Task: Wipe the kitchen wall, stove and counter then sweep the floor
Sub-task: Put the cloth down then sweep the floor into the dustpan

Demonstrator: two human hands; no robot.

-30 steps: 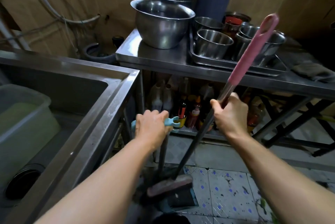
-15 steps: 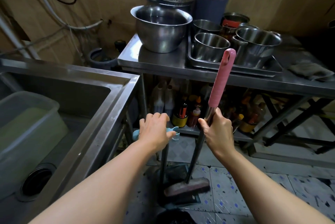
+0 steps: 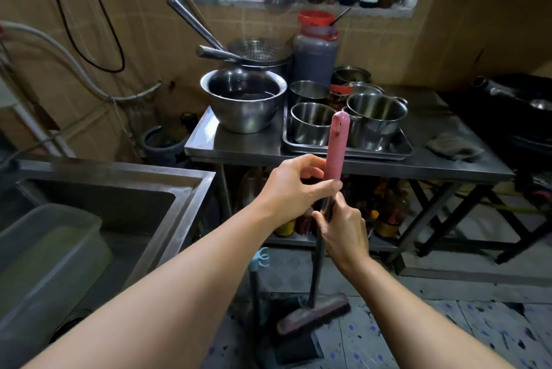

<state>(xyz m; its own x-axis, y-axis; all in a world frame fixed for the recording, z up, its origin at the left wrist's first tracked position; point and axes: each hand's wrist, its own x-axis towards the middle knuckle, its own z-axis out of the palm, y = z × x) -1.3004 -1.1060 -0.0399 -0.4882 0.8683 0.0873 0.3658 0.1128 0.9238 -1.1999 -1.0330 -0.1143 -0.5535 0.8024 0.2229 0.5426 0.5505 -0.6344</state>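
A broom (image 3: 337,141) with a pink grip and dark shaft stands nearly upright in front of me. Its brush head (image 3: 313,313) rests on the tiled floor, over a dark dustpan (image 3: 295,344). My right hand (image 3: 343,228) is closed around the shaft just below the pink grip. My left hand (image 3: 295,186) wraps loosely around the bottom of the pink grip, fingers partly curled. The dustpan's upright handle with a light blue clip (image 3: 260,259) stands free, left of the broom. A grey cloth (image 3: 454,146) lies on the steel counter (image 3: 239,144).
The counter carries a large steel bowl (image 3: 242,99), a tray of steel pots (image 3: 376,117) and a dark jar (image 3: 315,55). Bottles fill the shelf below. A steel sink (image 3: 167,186) with a plastic tub (image 3: 47,252) is at left. A dark wok (image 3: 519,99) sits at right.
My left hand let go of the dustpan's blue-clipped handle and moved up to the broom's pink grip. The broom swung from tilted right to nearly upright. My view tilted upward.
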